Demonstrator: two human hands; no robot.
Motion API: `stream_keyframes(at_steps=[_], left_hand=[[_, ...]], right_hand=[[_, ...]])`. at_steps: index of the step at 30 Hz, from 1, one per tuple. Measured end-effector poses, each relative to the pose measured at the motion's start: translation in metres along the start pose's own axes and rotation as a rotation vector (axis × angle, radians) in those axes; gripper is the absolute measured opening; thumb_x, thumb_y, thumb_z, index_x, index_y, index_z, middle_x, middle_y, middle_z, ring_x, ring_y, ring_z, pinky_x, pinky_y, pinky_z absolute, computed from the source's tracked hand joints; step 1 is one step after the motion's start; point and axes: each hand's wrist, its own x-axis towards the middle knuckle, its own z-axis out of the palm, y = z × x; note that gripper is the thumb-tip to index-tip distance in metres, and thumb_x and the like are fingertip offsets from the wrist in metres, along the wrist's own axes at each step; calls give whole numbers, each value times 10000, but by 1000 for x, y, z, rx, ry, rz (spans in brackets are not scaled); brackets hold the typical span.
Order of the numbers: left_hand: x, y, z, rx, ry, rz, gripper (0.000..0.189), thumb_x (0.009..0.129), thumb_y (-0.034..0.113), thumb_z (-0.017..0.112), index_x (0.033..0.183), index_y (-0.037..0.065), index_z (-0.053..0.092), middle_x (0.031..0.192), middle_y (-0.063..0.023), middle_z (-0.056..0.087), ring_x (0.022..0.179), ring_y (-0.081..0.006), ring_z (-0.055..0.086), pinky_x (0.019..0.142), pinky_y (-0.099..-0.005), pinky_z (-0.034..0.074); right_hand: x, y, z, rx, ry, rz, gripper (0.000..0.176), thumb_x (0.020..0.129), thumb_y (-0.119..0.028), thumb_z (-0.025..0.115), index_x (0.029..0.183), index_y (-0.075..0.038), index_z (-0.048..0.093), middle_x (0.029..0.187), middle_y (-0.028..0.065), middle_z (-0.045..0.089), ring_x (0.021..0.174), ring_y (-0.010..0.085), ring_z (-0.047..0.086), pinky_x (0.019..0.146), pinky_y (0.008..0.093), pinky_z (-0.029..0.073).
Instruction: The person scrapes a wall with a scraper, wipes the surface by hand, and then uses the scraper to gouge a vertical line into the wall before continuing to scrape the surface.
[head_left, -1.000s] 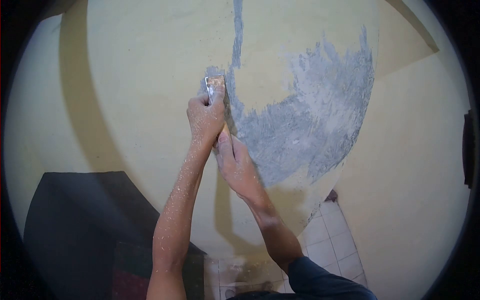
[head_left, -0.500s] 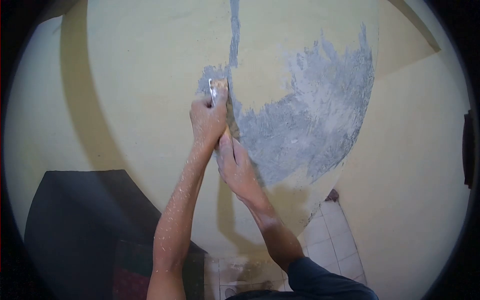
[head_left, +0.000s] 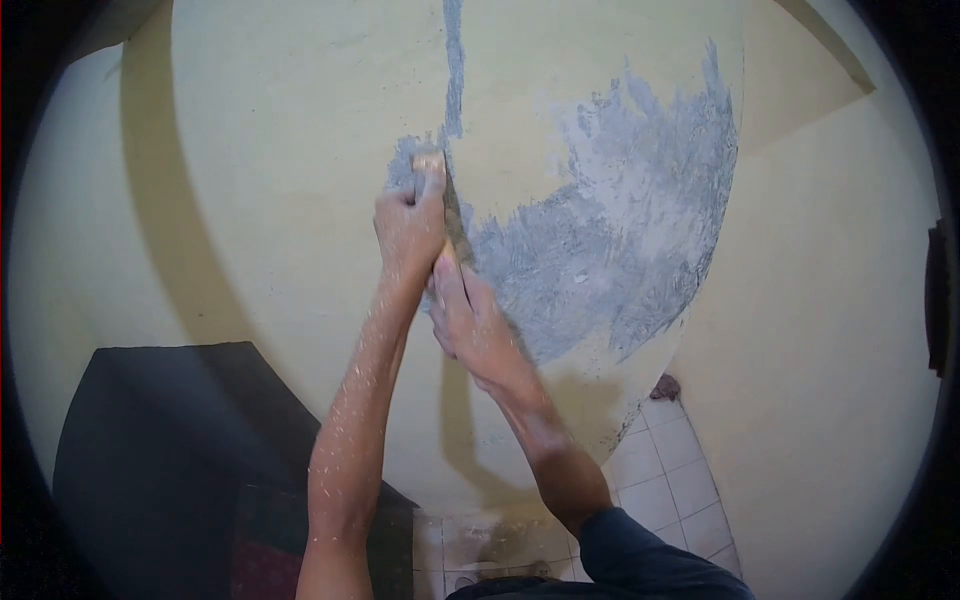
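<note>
Both my hands are on a scraper (head_left: pixel 430 161) with a flat metal blade, which touches the yellow wall (head_left: pixel 310 180) at a small grey patch (head_left: pixel 401 165). My left hand (head_left: pixel 410 228) is closed near the blade, its thumb and fingers pressed on the tool. Lower down and to the right, my right hand (head_left: pixel 468 318) is wrapped round the handle, most of which is hidden by the fingers. Pale flecks cover my left forearm. A large bare grey area (head_left: pixel 600 240) spreads over the wall to the right of my hands.
A dark panel-like object (head_left: pixel 190 430) stands at the lower left against the wall. White floor tiles (head_left: pixel 660 460) show at the lower right, with a small dark reddish thing (head_left: pixel 665 387) at the wall corner. A narrow grey strip (head_left: pixel 454 70) runs up the wall.
The view has shifted slightly, so the wall marks sit a little further left. The blade looks more edge-on and blurred, and both hands keep their hold.
</note>
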Motion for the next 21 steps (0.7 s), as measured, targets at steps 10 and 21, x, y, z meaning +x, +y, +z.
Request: stream_keyframes(at_steps=[10, 21], left_hand=[[7, -14, 6, -100, 7, -21, 556, 874, 402, 670, 564, -48, 568, 513, -40, 505, 527, -128, 451, 514, -372, 386], [11, -22, 10, -138, -26, -38, 574, 887, 442, 659, 620, -62, 595, 521, -85, 530, 549, -134, 481, 546, -367, 416]], right_hand=[[18, 17, -1, -70, 19, -79, 369, 1068, -374, 398, 931, -60, 535, 585, -86, 367, 446, 33, 293, 403, 233, 236], [23, 23, -9, -264, 60, -158, 390, 1056, -281, 401, 967, 55, 577, 791, 107, 578, 723, 158, 502, 670, 348, 417]])
